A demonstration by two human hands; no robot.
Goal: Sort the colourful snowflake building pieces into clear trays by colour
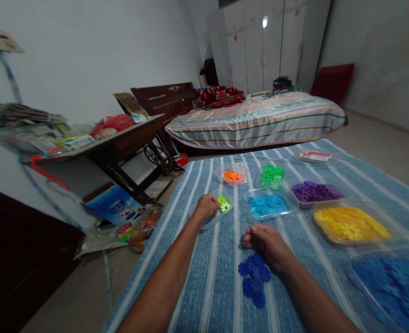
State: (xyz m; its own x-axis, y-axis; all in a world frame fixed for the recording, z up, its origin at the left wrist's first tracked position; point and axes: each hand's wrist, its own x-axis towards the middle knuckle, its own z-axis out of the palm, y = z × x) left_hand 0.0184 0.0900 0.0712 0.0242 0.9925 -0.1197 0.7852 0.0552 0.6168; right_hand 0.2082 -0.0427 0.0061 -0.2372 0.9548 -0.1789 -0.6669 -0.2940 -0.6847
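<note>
My left hand (207,206) reaches into a clear plastic container (211,224) of lime-green flower-shaped plastic pieces (224,204). Its fingers are pinched together, and whatever they hold is hidden. My right hand (265,241) hovers or rests over the striped cloth with its fingers curled closed; I cannot see what is in them. Just below it lies a loose pile of dark blue flower-shaped pieces (255,277). Ahead of it stands a clear tray of light blue pieces (267,205).
Around the striped cloth (218,277) stand containers of orange pieces (232,176), green pieces (272,176), purple pieces (315,192), yellow pieces (352,224) and blue pieces (395,286). A lidded box (314,156) sits at the far right. A cluttered table (121,134) is at left, a bed (256,120) behind.
</note>
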